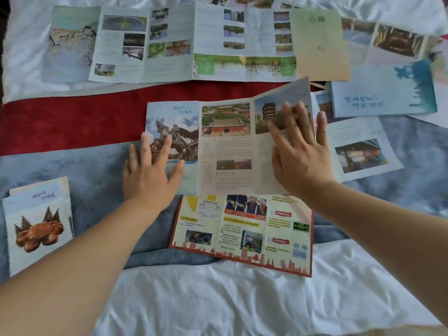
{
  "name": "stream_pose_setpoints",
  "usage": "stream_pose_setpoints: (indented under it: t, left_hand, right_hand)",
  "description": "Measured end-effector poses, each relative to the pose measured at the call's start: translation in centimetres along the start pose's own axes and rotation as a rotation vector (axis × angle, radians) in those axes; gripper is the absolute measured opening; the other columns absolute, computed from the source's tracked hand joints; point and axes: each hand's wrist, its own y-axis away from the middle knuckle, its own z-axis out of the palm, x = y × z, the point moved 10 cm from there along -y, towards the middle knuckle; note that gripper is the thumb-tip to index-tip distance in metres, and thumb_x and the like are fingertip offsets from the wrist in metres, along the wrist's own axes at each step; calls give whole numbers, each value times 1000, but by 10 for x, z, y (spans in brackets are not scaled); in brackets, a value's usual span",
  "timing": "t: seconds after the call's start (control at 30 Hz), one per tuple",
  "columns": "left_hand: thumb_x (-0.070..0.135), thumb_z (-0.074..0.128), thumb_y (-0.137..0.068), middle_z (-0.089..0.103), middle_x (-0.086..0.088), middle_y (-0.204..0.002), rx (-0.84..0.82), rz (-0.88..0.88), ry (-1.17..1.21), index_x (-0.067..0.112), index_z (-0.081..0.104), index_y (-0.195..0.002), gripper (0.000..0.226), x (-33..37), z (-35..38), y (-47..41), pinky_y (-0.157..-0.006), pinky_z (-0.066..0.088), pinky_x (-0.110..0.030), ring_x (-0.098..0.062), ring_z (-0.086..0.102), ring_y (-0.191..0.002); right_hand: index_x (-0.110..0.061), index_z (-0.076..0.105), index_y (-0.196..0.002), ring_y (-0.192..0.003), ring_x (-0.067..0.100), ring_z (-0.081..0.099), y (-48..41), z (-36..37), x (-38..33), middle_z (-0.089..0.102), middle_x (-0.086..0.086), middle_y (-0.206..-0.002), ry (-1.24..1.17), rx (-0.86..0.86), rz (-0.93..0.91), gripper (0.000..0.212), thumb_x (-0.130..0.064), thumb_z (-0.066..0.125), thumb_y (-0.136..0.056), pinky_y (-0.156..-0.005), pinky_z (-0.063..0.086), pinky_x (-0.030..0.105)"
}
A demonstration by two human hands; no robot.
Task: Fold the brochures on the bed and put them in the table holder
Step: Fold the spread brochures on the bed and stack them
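1. A three-panel brochure (225, 146) lay opened out at the middle of the bed (218, 299), across the line where a red runner (72, 122) met a blue-grey blanket (84, 166). Its long axis ran left to right, and its two creases pointed away from the person.
2. The left hand (150, 173) lay flat on the left panel (169, 122), the statue cover. Its fingers (167, 144) were straight and spread, pressing the paper down and gripping nothing.
3. The right hand (303, 156) was on the right panel (269, 112), which stood tilted up off the bed along its crease. Its fingers (288, 112) were straight and fanned over the printed face, and the little finger reached just past the panel's outer edge. Whether any finger hooked behind the sheet could not be told.
4. The middle panel lay bare between the two hands. The raised panel was directly under the right hand, so that hand was the nearer for swinging it leftward over the middle, probably the next fold.
5. A red-bordered brochure (242, 234) lay unfolded just nearer the person, touching the first one's near edge. A folded stack with a crab cover (36, 226) sat by the left edge, and a long unfolded brochure (169, 44) stretched along the far side.
6. No table holder was in view.
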Motion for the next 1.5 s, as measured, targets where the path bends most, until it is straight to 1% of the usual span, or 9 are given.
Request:
stream_pose_setpoints:
  t: [0.1,0.27,0.43,0.7,0.83,0.93,1.07,1.27,1.5]
  left_hand:
    - [74,10,-95,-16,-6,-170,3,24,-5,47,-10,-158,71,0,1,0,-125,10,-52,-34,-7,-157]
    - [70,11,-98,-22,-9,-168,-11,31,100,45,-8,-159,68,8,7,-7,-125,-5,-45,-30,-16,-156]
    - [74,9,-95,-24,-8,-167,1,22,220,48,-13,-156,70,21,9,-10,-123,-12,-43,-29,-20,-155]
    - [79,5,-90,-10,0,-171,54,114,500,55,-8,-154,69,45,-8,-1,-127,-4,-44,-21,-13,-157]
    - [78,6,-92,-5,5,-171,81,221,632,51,-3,-155,69,72,-22,6,-128,3,-49,-15,-9,-157]
    - [80,2,-92,-1,5,-172,96,371,650,41,0,-159,77,105,-36,16,-128,9,-50,-12,-7,-157]
    - [86,-2,-85,-1,7,-171,64,453,605,45,2,-160,86,139,-47,28,-123,17,-60,-17,-6,-158]
    - [88,-4,-83,-7,6,-171,26,495,555,55,-6,-155,80,184,-54,42,-122,21,-59,-21,-5,-158]
    - [82,6,-88,-19,6,-169,-66,475,397,66,-19,-144,63,225,-21,44,-124,14,-55,-21,-10,-157]
  right_hand:
    - [-19,34,-156,-159,36,-6,-1,-5,26,0,16,-172,-64,38,146,59,-35,42,-100,-127,-2,59]
    - [-22,10,-164,-158,32,-13,8,22,39,-13,14,-171,-173,-141,237,72,-40,43,-102,-128,1,54]
    - [-22,5,-165,-159,30,2,16,37,29,-10,8,-172,-303,-169,241,76,-32,45,-101,-126,15,46]
    - [-39,-13,-161,-160,27,-3,22,50,25,-12,3,-173,-369,-211,246,82,-41,45,-103,-126,6,44]
    - [-46,-19,-158,-159,25,-7,23,48,24,-14,0,-172,-481,-208,242,89,-35,50,-102,-128,7,49]
    - [-43,-25,-156,-158,17,-14,24,46,26,-15,-4,-172,-564,-188,242,94,-27,49,-100,-129,7,50]
    - [-44,-36,-150,-155,17,-18,30,48,34,-18,-11,-171,-592,-217,267,93,-32,43,-101,-129,0,47]
    - [-41,-24,-158,-158,11,-8,40,32,40,-11,-14,-171,-765,-213,169,81,-47,38,-106,-130,10,47]
    - [-28,11,-164,-157,7,-14,72,39,81,-5,-5,-171,-687,-322,152,80,-67,14,-95,-129,-8,36]
